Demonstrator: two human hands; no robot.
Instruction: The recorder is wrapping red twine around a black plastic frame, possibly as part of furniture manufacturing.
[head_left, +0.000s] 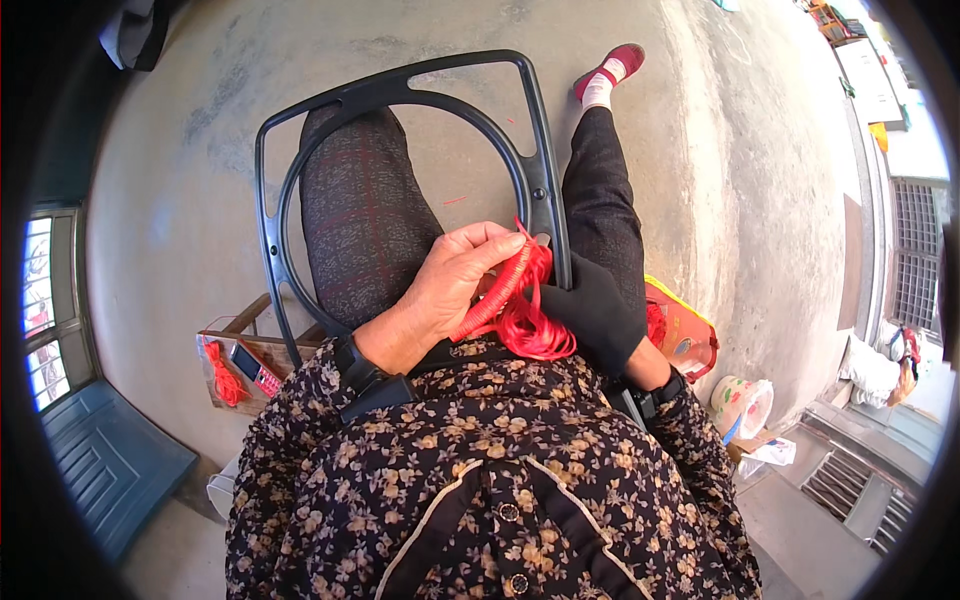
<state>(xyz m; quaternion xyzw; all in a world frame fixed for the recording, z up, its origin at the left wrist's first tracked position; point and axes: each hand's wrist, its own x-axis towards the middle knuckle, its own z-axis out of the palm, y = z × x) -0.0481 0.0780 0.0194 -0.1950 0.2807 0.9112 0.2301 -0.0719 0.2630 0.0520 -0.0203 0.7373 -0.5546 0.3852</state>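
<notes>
A black frame (400, 92) lies across my lap, a rounded rectangle with a ring inside it. Red plastic cord (540, 335) is wound tightly round the ring's near right part, and a loose bunch of it hangs beside the winding. Bare, my left hand (445, 275) is closed, thumb and forefinger pinching the cord at the upper end of the wound part. My right hand (603, 315) wears a black glove and is closed at the frame's right side bar, next to the loose strands. Some of its fingers are hidden behind the bar and the cord.
On the left, a wooden stool (245, 345) carries a red cord bundle (225, 375) and a phone (262, 372). A blue plastic chair (115, 465) stands farther left. By my right leg are a red bag (690, 335) and a white bucket (742, 405). Red scraps dot the concrete floor (700, 180).
</notes>
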